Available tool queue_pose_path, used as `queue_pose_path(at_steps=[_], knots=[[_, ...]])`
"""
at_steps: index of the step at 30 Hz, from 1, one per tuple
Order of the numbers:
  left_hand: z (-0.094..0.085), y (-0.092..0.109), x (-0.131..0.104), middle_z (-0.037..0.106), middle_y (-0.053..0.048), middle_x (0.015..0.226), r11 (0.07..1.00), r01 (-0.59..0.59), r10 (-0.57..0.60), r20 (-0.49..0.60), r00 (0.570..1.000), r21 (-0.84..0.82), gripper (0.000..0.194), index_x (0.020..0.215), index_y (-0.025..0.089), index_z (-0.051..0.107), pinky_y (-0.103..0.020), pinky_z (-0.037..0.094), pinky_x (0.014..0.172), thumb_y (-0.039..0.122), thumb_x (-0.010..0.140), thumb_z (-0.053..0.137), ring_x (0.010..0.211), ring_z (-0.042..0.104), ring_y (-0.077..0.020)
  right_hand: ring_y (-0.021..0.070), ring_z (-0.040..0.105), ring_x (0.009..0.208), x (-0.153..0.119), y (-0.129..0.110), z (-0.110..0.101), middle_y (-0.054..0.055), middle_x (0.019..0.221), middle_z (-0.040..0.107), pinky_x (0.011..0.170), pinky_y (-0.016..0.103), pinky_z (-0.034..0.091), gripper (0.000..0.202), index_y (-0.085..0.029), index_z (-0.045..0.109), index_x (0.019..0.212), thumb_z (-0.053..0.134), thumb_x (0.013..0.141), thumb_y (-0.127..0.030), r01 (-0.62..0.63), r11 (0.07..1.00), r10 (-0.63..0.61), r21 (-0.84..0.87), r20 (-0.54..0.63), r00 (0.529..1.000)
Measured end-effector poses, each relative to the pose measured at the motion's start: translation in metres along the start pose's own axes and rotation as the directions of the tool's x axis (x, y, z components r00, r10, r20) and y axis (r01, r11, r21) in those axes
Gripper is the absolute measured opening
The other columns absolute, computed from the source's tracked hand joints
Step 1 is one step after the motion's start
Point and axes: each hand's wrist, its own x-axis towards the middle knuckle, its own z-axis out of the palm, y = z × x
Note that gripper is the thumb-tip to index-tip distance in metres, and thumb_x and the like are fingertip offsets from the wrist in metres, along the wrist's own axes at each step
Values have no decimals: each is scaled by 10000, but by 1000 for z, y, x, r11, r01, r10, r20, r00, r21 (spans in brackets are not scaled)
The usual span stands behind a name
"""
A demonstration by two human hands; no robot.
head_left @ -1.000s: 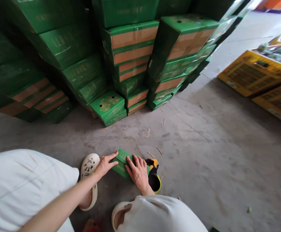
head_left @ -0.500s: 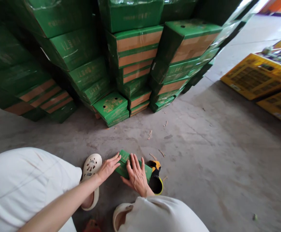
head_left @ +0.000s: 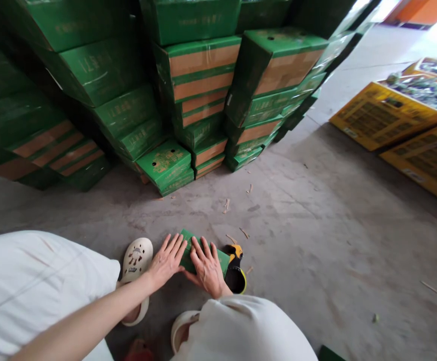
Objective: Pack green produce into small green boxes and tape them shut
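A small green cardboard box [head_left: 223, 259] with printed lettering sits low in front of me, between my feet. My left hand [head_left: 167, 259] lies over its left end, palm down, with the fingers stretched out. Flat on the middle of the box rests my right hand [head_left: 208, 271], fingers extended and slightly spread, its thumb toward the left hand. Both hands hide much of the box top. Close against the box's right side is a black and yellow tool, apparently a tape dispenser [head_left: 236, 273], partly covered by the box and my knee.
Stacked green cartons [head_left: 205, 75] with brown tape stand ahead and to the left. Yellow crates [head_left: 376, 118] filled with small wrapped items are at the right. Thin scraps [head_left: 226, 205] litter the concrete floor. A reddish object [head_left: 139, 349] lies between my feet.
My left hand has moved further onto the box's left end, its fingers now flatter and nearer the right hand. The right hand stays on the box. The view has shifted slightly right.
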Motion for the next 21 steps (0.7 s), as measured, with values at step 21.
queue_pose_path(at_steps=[21], knots=[[17,-20,-4,411,-161,1674,955,-84,64,-78,995,-285,968,1689,199,273,-481,396,1283,418,903,794,1566,361,-319,400,745,1060,-98,36,16,267,1136,761,932,554,555,759,-145,626,1271,338,986,-787,-957,187,891,224,372,261]])
